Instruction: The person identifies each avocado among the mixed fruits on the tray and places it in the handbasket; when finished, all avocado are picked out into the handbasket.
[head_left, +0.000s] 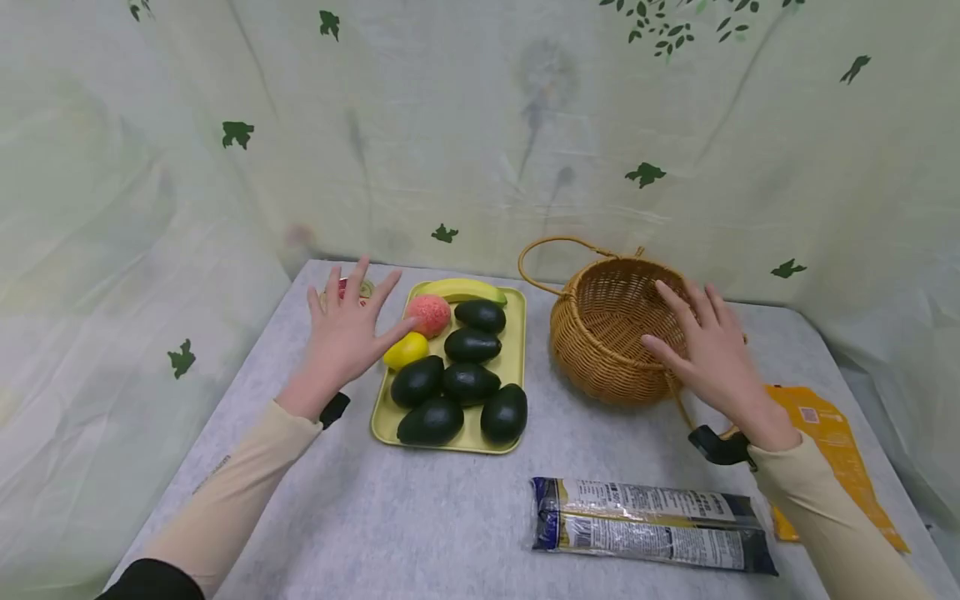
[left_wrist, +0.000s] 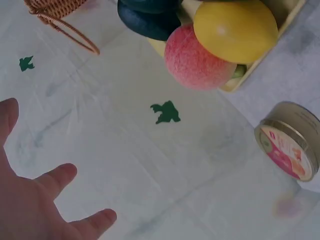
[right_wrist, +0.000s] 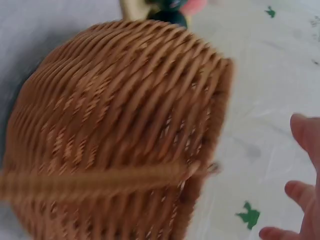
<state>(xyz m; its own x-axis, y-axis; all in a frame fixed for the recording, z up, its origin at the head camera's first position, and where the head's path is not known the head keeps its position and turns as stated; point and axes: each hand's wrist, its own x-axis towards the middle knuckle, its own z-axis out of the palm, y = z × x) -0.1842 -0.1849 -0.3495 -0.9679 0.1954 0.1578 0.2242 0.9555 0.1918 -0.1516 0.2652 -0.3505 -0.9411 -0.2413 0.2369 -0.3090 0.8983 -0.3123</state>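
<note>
My left hand, fingers spread and holding nothing, is over the left edge of a yellow tray, beside a pink round fruit and a yellow lemon. Several dark avocados and a banana lie on the tray. A small round tin shows in the left wrist view, partly hidden behind the fingers in the head view. My right hand, also spread and empty, hovers at the right side of a wicker basket. The right wrist view shows the basket's woven side close up.
A long dark-and-white plastic packet lies near the front of the table. An orange packet is at the right, partly under the right forearm. The basket's handle leans out to its left. A leaf-patterned curtain stands behind.
</note>
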